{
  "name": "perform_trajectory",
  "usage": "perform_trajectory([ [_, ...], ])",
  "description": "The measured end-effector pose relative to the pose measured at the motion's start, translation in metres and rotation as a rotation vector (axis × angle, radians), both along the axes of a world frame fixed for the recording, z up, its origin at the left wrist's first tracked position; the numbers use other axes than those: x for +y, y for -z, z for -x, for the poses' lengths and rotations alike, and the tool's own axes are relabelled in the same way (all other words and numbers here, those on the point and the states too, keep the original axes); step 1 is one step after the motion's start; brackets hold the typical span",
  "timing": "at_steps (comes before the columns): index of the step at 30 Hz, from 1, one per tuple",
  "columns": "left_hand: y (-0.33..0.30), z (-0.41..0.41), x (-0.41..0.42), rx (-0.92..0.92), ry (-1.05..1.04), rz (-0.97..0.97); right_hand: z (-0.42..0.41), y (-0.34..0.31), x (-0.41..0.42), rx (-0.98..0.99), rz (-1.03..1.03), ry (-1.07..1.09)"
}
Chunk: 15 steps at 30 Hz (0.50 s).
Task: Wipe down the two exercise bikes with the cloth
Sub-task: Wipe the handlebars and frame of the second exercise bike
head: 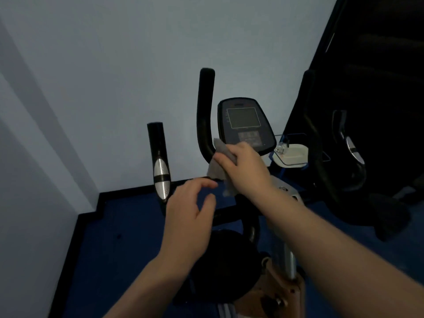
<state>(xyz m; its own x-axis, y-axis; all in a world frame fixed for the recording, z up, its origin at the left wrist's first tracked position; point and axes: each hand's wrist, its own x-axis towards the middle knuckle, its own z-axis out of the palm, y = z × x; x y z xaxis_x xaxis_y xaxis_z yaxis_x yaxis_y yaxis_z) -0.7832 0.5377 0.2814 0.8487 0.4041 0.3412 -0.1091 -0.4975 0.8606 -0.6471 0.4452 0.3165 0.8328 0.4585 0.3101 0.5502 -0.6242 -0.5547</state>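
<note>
A pale blue-grey wall [114, 76] fills the far side and most of the left of the scene, plain and unmarked, with broad soft shadows slanting across it in diagonal bands. The light is dim and cool. Along the foot of the wall runs a black skirting strip [128, 190], which steps at the left corner and then comes nearer along the left wall. The floor [119, 249] is deep blue, with a small dark spot or two on it. At the far right a large dark panel [378, 53] rises — too dark to tell whether it is a window or a door. Low beside it, a small white tray-like object [292, 154] rests in a thin frame.
</note>
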Motion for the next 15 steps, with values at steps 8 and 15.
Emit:
perform_trajectory([
  [8,0.008,-0.002,-0.007,0.219,0.066,-0.101,0.061,0.052,-0.076,-0.097,-0.111,0.049],
  [15,0.012,0.0,-0.005,0.222,0.031,-0.028,0.101,0.077,-0.097,-0.091,-0.242,0.014],
])
